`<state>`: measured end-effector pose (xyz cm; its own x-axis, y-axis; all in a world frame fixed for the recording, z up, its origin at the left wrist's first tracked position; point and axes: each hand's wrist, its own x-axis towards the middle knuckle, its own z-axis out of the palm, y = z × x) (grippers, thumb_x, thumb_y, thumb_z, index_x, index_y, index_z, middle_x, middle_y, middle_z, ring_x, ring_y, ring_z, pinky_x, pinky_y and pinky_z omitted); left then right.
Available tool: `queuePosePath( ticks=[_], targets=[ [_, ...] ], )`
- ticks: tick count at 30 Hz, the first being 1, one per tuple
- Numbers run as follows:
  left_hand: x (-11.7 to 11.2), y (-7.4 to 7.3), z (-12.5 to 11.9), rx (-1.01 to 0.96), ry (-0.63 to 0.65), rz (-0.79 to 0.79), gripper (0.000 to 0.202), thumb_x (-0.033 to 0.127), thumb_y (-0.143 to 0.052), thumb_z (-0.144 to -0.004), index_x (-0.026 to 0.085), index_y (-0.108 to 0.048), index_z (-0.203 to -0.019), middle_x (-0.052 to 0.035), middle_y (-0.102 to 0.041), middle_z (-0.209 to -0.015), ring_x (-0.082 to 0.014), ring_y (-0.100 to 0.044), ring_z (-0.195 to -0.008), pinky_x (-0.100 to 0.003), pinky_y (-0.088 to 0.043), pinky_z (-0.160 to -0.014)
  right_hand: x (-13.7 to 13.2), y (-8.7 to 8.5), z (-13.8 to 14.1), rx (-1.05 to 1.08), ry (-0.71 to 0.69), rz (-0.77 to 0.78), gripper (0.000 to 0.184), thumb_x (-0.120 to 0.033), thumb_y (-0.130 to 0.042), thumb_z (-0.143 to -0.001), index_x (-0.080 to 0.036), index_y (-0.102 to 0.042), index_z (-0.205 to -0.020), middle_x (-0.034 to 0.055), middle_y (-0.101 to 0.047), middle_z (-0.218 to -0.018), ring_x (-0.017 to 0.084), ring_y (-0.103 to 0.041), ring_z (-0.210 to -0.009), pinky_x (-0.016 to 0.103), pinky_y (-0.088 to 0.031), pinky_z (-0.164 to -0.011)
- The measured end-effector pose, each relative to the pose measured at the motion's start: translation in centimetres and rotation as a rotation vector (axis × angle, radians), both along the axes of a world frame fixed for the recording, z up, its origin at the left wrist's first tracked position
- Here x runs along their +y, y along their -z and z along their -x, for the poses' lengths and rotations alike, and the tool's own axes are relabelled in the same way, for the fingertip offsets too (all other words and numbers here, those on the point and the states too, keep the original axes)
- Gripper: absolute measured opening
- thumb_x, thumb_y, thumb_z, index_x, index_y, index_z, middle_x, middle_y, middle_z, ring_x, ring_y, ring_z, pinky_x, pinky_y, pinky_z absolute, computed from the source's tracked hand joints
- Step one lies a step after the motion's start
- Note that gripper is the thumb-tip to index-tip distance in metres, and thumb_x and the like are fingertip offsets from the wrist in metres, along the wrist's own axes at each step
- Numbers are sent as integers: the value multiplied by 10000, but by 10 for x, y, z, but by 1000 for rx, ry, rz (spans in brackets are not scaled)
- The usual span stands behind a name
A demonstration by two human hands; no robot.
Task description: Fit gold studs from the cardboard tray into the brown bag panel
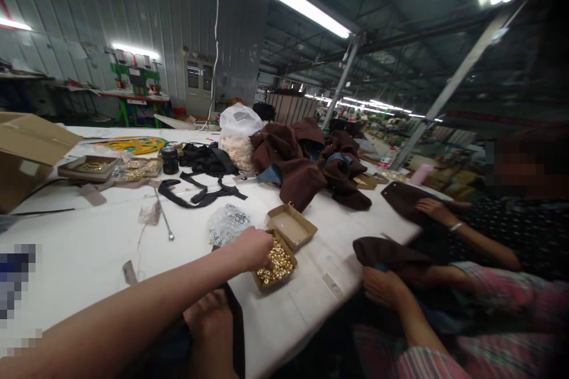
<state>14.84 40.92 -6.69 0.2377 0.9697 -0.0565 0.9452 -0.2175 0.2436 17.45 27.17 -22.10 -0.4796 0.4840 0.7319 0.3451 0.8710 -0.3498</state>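
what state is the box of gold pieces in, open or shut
Open: the box has no cover on, its gold pieces show, and one hand reaches in.

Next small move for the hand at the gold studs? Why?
Probably pinch one stud and lift it clear of the box: the left hand is down at the loose gold studs, though its fingertips are too hidden to tell whether it already holds one.

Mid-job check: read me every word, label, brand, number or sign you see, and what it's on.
No text can be read.
Box of gold studs: no lettering shows.
Carton: pale patch, nothing legible.
Jar: any print too small.
Slip: too blurred to read.
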Motion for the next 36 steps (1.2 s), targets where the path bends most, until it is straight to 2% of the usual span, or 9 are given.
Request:
queuePosePath(
  ticks=[2, 4, 11, 15, 19, 25, 30, 32, 36],
  targets=[
    [5, 8, -5, 44, 10, 36, 285, 406, -914, -947, 153, -792, -995, -93, -822, -1083, -269, -778, -1084, -502, -633, -1057, 6, -1, -5, 13, 12, -38, 138, -183, -773, -909, -258, -702, -817, -18, -787, -806, 222, -747, -769, 389, -543, -823],
    [7, 15, -9, 73, 17, 60, 282, 404, -900, -967, 150, -786, -1011, -94, -816, -1109, -261, -775, -1094, -486, -644, -1047, 25, -20, -32, -43, -24, -37, 78, -196, -767, -936, -273, -778, -939, 14, -836, -959, 251, -783, -941, 393, -594, -934],
    [7, 22, -12, 92, 3, 41, 202, 342, -778, -1081, 144, -775, -1123, -90, -802, -1180, -249, -781, -1118, -474, -671, -1036, 164, -127, -209, 22, -14, -113, 161, -393, -723, -1094, -254, -806, -1099, 61, -818, -1138, 212, -769, -1042, 384, -655, -982],
    [7, 19, 1, 63, 6, 0, 184, 330, -766, -1089, 147, -777, -1089, -71, -803, -1118, -236, -784, -1067, -464, -677, -1007, 215, -140, -258, 49, -11, -119, 275, -471, -673, -1135, -214, -771, -1134, 74, -793, -1191, 176, -752, -1007, 377, -666, -952],
    [8, 17, 11, 17, 28, -43, 147, 301, -754, -1089, 156, -776, -1090, -66, -799, -1105, -238, -775, -1076, -472, -663, -1027, 253, -130, -283, 38, -77, -150, 508, -371, -530, -1170, -273, -690, -697, -19, -677, -677, 112, -669, -673, 257, -624, -747],
    [1, 14, 7, -70, 26, -71, 120, 259, -725, -1092, 154, -775, -1121, -66, -802, -1097, -242, -775, -1057, -472, -655, -1013, 275, -119, -283, 7, -251, -222, 604, -528, -473, -1156, -326, -705, -636, -30, -585, -489, 118, -506, -424, 285, -493, -475],
    [-9, 9, 3, -172, 30, -97, 104, 173, -741, -1016, 173, -834, -1062, -115, -849, -1105, -286, -803, -1068, -409, -637, -956, 287, -158, -242, -254, -623, -260, 755, -655, -247, -1194, -362, -845, -838, -20, -802, -722, 138, -749, -613, 264, -617, -604],
    [-14, 2, 4, -247, 12, -134, 149, 139, -743, -971, 187, -863, -1046, -133, -864, -1093, -310, -813, -1057, -375, -616, -919, 283, -175, -220, -441, -747, -251, 656, -612, -316, -1193, -388, -877, -936, -13, -839, -813, 159, -790, -717, 278, -648, -694],
    [-45, -25, 22, -509, -60, -214, 215, 80, -724, -913, 168, -892, -1014, -118, -877, -995, -257, -809, -945, -316, -584, -882, 242, -173, -172, -161, -502, -274, 580, -588, -505, -1102, -339, -745, -637, 17, -660, -561, 212, -650, -610, 355, -609, -673]
  ],
)
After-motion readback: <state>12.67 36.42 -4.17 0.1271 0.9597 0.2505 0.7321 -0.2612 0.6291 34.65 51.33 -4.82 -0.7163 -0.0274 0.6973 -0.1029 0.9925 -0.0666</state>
